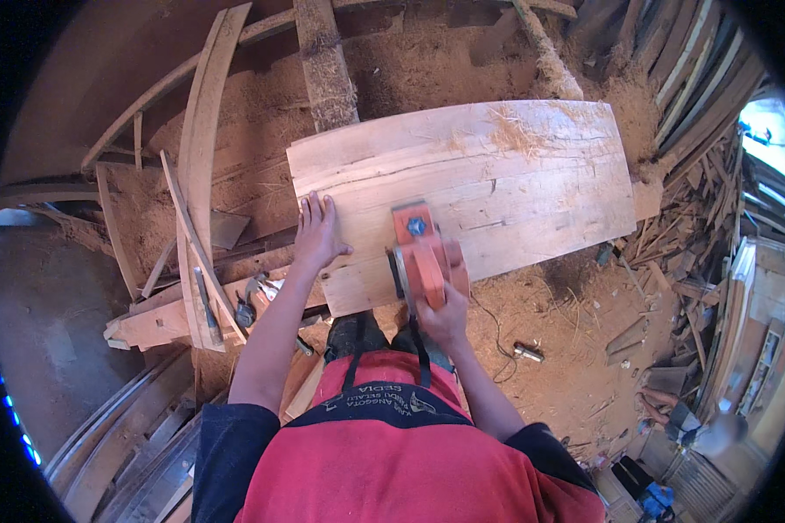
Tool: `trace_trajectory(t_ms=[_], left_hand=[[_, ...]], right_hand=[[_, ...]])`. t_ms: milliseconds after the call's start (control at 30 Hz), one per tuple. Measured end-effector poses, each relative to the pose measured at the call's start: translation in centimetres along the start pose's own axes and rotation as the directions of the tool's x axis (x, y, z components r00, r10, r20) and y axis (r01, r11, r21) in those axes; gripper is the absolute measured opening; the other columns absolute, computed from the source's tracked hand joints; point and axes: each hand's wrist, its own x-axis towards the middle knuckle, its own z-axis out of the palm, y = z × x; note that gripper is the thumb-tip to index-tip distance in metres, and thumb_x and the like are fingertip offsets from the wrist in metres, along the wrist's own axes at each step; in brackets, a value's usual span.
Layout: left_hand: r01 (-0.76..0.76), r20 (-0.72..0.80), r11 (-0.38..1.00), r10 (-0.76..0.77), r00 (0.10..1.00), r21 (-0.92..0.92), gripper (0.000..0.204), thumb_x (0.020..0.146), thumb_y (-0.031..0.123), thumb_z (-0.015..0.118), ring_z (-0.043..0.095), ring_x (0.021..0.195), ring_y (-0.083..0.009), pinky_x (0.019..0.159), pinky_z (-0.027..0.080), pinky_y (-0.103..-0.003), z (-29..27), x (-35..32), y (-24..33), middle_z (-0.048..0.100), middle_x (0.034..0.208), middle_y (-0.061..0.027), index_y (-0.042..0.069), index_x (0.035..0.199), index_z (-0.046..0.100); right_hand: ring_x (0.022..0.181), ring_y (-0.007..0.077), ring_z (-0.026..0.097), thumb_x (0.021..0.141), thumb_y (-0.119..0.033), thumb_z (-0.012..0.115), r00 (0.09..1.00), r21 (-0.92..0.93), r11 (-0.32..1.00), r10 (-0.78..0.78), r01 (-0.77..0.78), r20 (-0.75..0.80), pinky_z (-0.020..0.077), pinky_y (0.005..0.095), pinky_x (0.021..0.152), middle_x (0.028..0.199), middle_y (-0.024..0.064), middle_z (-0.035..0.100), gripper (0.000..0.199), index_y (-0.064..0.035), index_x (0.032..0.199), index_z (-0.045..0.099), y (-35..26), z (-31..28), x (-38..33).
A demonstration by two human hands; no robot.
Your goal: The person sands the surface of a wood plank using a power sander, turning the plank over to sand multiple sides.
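Note:
A wide pale wooden board [532, 192] lies in front of me, with cracks along its grain and curly shavings on its far right part. My right hand [445, 315] is wrapped round the handle of an orange electric planer [427, 266], which rests on the board's near left part. A dark knob sits on the planer's front. My left hand [320, 234] lies flat on the board's left end, fingers spread and thumb pointing toward the planer. The planer's underside is hidden against the wood.
Timber beams [327, 65] run beneath and beyond the board. Long planks [205, 174] lean at the left, near hand tools [251, 301] on a beam. Sawdust covers the ground, where a cord [500, 336] and a small dark object [528, 351] lie. Scrap wood [698, 205] is heaped right.

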Motion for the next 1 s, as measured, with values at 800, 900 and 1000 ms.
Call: trace_trajectory(t_ms=[800,900,1000], left_hand=[[0.000,0.102,0.999,-0.005,0.995,0.051,0.128,0.068,0.043,0.089,0.005,0.151,-0.0506,0.123,0.021,-0.054,-1.0,0.4,1.0,0.001,0.163,-0.0334,0.001,0.158,0.009],[-0.006,0.057,0.994,0.000,0.998,0.108,0.131,0.065,0.047,0.090,0.010,0.149,-0.0538,0.122,0.026,-0.052,0.1,0.7,0.2,0.004,0.162,-0.0342,0.002,0.158,0.010],[-0.014,0.051,0.996,0.009,0.999,0.086,0.132,0.065,0.047,0.090,0.008,0.149,-0.0546,0.122,0.025,-0.053,0.6,0.7,-0.3,0.003,0.162,-0.0347,0.002,0.158,0.009]], right_hand=[[0.078,0.0254,0.071,0.079,-0.014,0.070,0.995,-0.122,0.989,-0.073,0.081,0.068,0.0542,0.0380,0.070,0.083,0.0177,0.071,0.027,-0.0008,0.103,0.069,9.6,-8.8,-7.8],[0.074,0.0247,0.071,0.079,-0.014,0.071,0.989,-0.025,0.994,0.111,-0.109,0.100,0.0533,0.0373,0.067,0.079,0.0171,0.070,0.024,-0.0002,0.098,0.068,8.1,-9.5,-9.8],[0.073,0.0239,0.070,0.080,-0.015,0.072,0.994,0.023,0.995,0.096,-0.098,0.058,0.0525,0.0374,0.065,0.076,0.0172,0.068,0.021,0.0008,0.093,0.066,5.4,-8.2,-7.5]])
